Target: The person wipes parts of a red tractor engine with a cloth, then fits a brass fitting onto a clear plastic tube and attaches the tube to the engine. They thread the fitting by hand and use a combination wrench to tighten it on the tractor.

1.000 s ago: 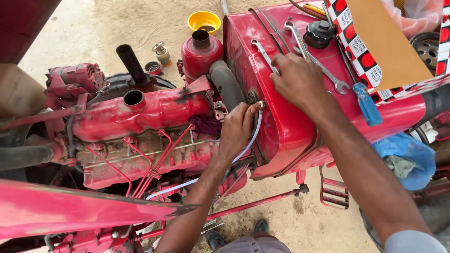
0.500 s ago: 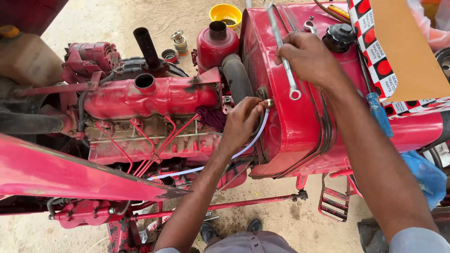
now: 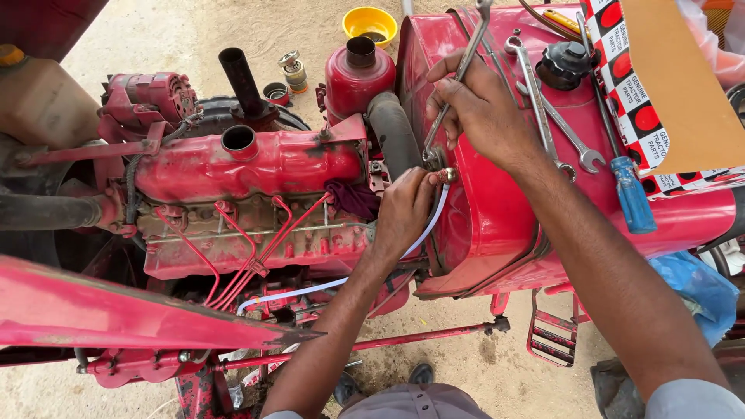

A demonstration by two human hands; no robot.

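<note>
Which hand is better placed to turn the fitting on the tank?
Probably the right hand: it holds the spanner with its end at the fitting. The left hand pinches the fitting and the white hose.

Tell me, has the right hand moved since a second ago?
Yes. The right hand came off the top of the red tank, picked up a spanner, and brought it down to the fitting beside the left hand.
</note>
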